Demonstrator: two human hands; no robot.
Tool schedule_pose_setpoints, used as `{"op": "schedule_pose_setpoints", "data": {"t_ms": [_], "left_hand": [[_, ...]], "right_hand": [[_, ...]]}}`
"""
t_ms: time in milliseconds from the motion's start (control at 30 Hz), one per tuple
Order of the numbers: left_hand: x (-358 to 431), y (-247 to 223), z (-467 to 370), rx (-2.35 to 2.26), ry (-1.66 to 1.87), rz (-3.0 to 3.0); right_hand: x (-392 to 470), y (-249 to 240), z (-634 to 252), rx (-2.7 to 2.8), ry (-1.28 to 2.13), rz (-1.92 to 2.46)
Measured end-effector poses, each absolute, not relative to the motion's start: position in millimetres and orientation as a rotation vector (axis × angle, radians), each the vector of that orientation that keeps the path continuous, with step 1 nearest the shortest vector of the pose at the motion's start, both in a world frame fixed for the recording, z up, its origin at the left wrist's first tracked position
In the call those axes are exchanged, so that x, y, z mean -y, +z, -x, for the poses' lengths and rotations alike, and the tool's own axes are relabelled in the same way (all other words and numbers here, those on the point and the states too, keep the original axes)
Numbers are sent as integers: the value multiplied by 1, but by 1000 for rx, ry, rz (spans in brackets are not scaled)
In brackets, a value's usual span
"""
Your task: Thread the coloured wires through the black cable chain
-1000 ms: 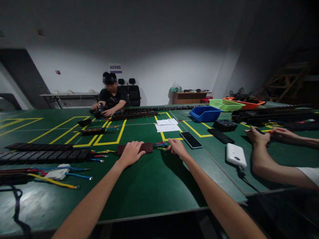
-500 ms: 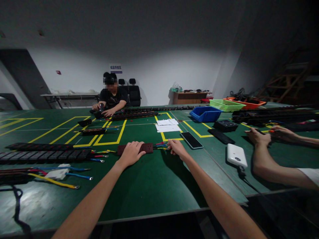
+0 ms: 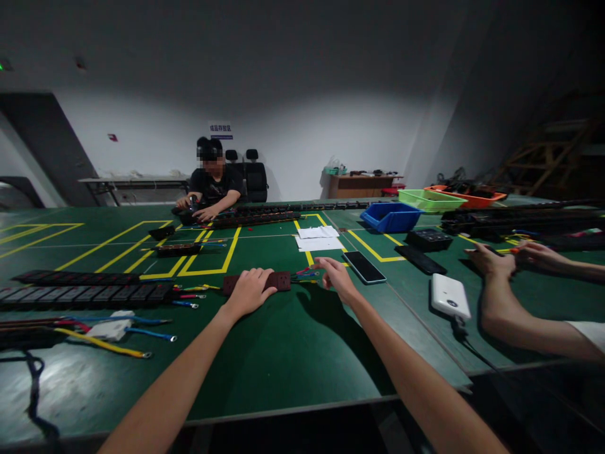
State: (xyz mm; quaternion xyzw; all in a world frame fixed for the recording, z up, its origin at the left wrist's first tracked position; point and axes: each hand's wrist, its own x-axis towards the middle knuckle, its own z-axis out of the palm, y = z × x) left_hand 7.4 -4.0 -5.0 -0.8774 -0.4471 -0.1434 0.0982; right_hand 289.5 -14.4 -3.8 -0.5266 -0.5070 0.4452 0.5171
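Observation:
A dark red socket strip (image 3: 282, 281) lies on the green table in front of me. My left hand (image 3: 250, 287) lies across it and grips it, fingers over the top and thumb along the near side; the hand covers its middle part. From the strip's right end come several thin coloured wires (image 3: 305, 276), red, blue and yellow-green, with metal lugs at their tips. Just right of those tips is my right hand (image 3: 336, 279), open, with the index finger stretched out above the wires and the other fingers loosely bent. A smartphone (image 3: 363, 267) lies beside it.
Black socket strips (image 3: 85, 294) with lugged cables lie at left. White papers (image 3: 318, 238), a blue bin (image 3: 391, 217) and a white power bank (image 3: 449, 295) are ahead and right. A co-worker's hands (image 3: 494, 260) work at right; another person (image 3: 212, 183) sits across.
My right hand has lifted slightly off the wire ends, and its index finger has stretched out. My left hand stays on the socket strip.

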Motion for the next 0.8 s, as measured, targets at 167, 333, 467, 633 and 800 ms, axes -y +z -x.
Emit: {"op": "schedule_pose_setpoints", "data": {"t_ms": [167,333,467,633,800], "left_hand": [[5,-4,-8,1318,-428,2600],[5,-3,-8,1325,-425,2606],[5,-3,-8,1328,-426,2610],[5,-3,-7,1322,-423,2612],[5,-4,-8,1321,-422,2606]], "right_hand": [[9,-12,-291,1240,1000,1360],[4,-25,-297,1349,835,1565],[4,-23,-299,1306,864,1551],[7,-16,-295,1245,936,1417],[3,-24,-299,1283,871,1549]]}}
